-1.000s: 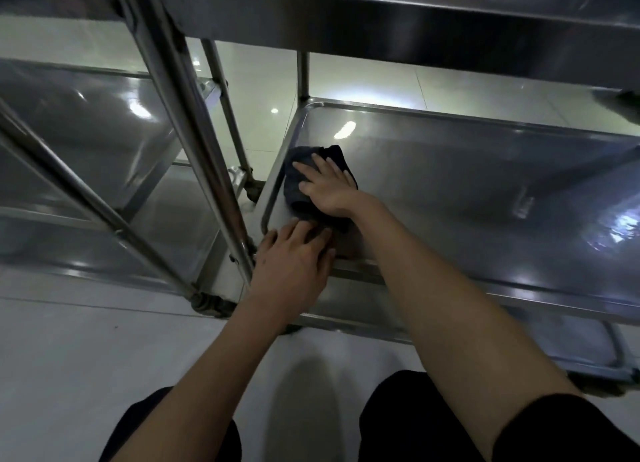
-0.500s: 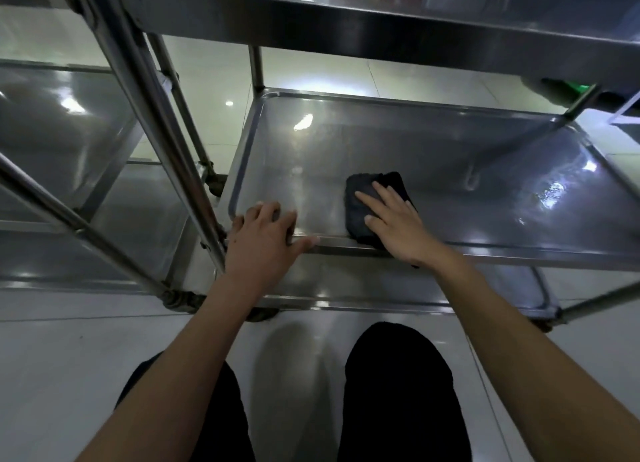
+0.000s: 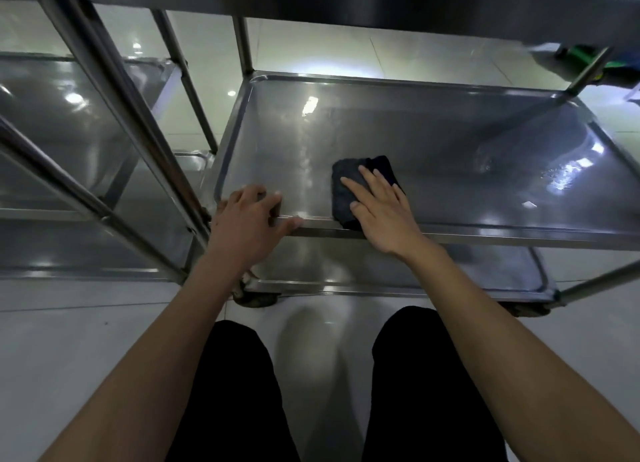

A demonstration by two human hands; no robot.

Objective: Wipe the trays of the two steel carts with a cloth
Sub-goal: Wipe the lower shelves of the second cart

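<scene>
Right hand [image 3: 382, 215] is flat on a dark folded cloth [image 3: 349, 187], fingers straight and spread, pressing it down on the middle tray [image 3: 433, 142] of the nearer steel cart, close to the front rim and a bit left of center. Left hand [image 3: 247, 219] grips that same tray's front rim near the left corner, fingers curled over the edge, thumb lying along the rim. Wet-looking streaks shine on the tray's right side. The 2nd cart [image 3: 69, 122] sits just to the left, its trays bare. Black-trousered knees [image 3: 239, 375] show below, over a pale tiled floor [image 3: 69, 340].
</scene>
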